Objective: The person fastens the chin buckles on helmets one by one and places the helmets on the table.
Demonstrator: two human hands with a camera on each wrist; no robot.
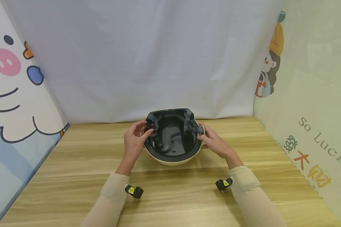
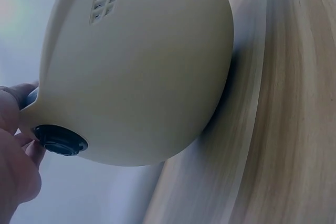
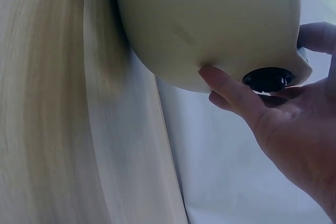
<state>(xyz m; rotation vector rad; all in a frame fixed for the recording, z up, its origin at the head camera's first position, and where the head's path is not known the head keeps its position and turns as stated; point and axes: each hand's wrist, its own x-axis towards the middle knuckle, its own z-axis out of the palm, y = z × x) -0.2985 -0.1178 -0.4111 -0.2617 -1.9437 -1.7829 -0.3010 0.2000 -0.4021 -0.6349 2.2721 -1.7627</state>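
A cream helmet (image 1: pixel 173 162) lies upside down on the wooden table, its black-lined hollow facing up. At its left rim, my left hand (image 1: pixel 134 141) pinches a grey strap (image 1: pixel 153 118) by its dark buckle between thumb and forefinger. Over the right rim, my right hand (image 1: pixel 214 142) grips the helmet, thumb on the inner edge and fingers along the outside. Another grey strap (image 1: pixel 188 119) runs down inside that side. The left wrist view shows a vent and a black round cap (image 2: pixel 60 140) on the shell. A matching cap (image 3: pixel 268 80) sits beside my right fingers.
The wood-grain table (image 1: pixel 170 195) reaches back to a white curtain (image 1: pixel 147 63). Printed panels stand at both sides, with cartoon figures on the left one (image 1: pixel 17 104) and lettering on the right one (image 1: pixel 307 104). Small black cameras (image 1: pixel 224 184) jut inward from both wrists.
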